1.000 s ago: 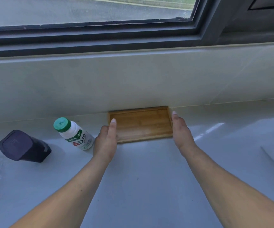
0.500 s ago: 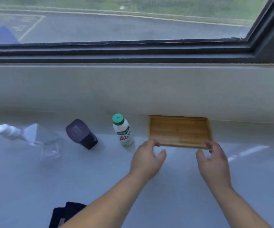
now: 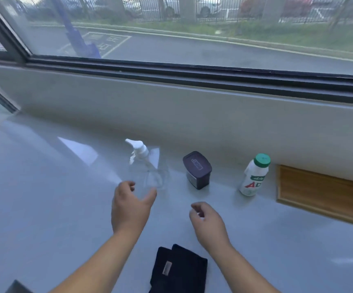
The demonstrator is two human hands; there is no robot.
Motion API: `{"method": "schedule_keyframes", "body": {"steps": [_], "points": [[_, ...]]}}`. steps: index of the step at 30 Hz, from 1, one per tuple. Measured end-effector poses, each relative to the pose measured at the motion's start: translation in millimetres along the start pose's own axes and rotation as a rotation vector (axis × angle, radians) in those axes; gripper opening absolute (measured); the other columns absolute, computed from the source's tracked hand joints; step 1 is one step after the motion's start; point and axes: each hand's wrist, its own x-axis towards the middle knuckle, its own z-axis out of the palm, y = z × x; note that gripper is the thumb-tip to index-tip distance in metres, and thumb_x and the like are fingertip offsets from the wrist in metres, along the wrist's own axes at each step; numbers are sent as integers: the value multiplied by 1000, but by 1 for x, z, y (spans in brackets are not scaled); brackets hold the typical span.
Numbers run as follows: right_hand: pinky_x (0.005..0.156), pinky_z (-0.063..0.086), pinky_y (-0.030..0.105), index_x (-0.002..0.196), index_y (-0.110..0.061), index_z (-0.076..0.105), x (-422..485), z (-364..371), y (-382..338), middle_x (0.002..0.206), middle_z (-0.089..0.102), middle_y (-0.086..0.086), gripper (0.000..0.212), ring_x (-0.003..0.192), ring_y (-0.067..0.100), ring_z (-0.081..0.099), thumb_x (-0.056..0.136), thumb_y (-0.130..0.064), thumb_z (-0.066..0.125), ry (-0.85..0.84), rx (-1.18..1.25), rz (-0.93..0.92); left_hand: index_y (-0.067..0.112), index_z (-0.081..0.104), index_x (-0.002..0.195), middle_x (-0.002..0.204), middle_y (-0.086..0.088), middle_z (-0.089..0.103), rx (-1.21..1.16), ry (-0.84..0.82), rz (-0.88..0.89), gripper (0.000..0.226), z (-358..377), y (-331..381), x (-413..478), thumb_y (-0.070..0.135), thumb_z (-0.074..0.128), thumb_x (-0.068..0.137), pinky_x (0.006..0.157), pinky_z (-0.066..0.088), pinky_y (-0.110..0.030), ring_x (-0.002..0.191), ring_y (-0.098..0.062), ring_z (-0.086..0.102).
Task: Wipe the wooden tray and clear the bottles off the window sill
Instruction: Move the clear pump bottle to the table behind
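Two bottles (image 3: 148, 172) (image 3: 253, 176), one tray (image 3: 323, 193), one cloth (image 3: 179, 269), one dark container (image 3: 197, 169)

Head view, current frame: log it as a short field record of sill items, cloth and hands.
surface: window sill
wooden tray: far right, against the wall, nothing on it
white bottle: green cap, upright, left of tray
dark container: lidded, left of that
clear pump bottle: upright
left hand: open, just short of pump bottle
right hand: loosely curled, holding nothing
black cloth: folded, near edge

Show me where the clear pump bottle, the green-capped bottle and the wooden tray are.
clear pump bottle (image 3: 138, 149), head view, on its white pump top
green-capped bottle (image 3: 253, 178), head view, on its white body
wooden tray (image 3: 323, 195), head view, on its bare floor
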Motion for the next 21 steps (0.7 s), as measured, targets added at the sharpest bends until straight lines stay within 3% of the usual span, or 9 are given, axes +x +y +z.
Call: {"method": "schedule_keyframes", "body": {"steps": [3,5,7,9,11,16,19,21], "points": [[75,43,23,140,-33,54,35,55,-42,119,58,-17,40,96,2,57,101,-39,54,-52,181,143,17,40,143,143,-4,45,-31,26,-42,98,-19,-8,44,70,78,70,96,44,-45,132,-31,44],[89,38,31,151,-33,44,56,81,-55,132,52,-10,50,112,13,51,102,-41,50,-63,246,244,20,29,153,155,-2,36,-26,-81,-29,116,-19,-6,63,78,78,64,104,42,-46,140,-29,38],[91,39,35,154,-39,38,73,104,-66,143,49,-6,54,123,18,50,101,-43,47,-59,298,309,23,22,157,161,-1,31,-47,-169,11,128,-18,-5,83,83,78,58,108,41,-47,143,-29,36],[78,43,32,142,-47,42,87,117,-73,122,54,-10,50,107,16,57,93,-43,46,-37,355,325,22,21,158,160,-2,33,-50,-238,30,132,-14,0,99,82,79,56,105,41,-44,142,-30,38],[64,35,25,134,-42,51,98,127,-74,101,44,-14,49,84,10,46,86,-40,44,-35,373,313,22,26,155,153,-5,42,-28,-294,56,125,-8,3,110,75,83,57,95,43,-40,135,-32,46],[72,41,27,152,-43,42,86,141,-80,130,52,-4,58,90,13,50,95,-34,47,-23,457,355,22,33,148,141,-5,53,-14,-312,107,110,-8,-5,113,65,84,61,81,46,-37,117,-33,60],[93,45,31,155,-46,35,71,141,-85,151,49,-5,60,117,14,55,98,-31,46,-26,442,338,21,34,146,140,-4,52,-44,-319,85,116,-12,1,109,71,83,55,83,52,-42,116,-33,60],[91,47,30,156,-46,31,62,142,-87,150,50,-4,62,119,13,56,98,-28,45,-27,410,316,19,31,149,145,-4,48,-42,-333,52,126,-13,8,106,76,84,51,85,54,-45,120,-33,59]]}}
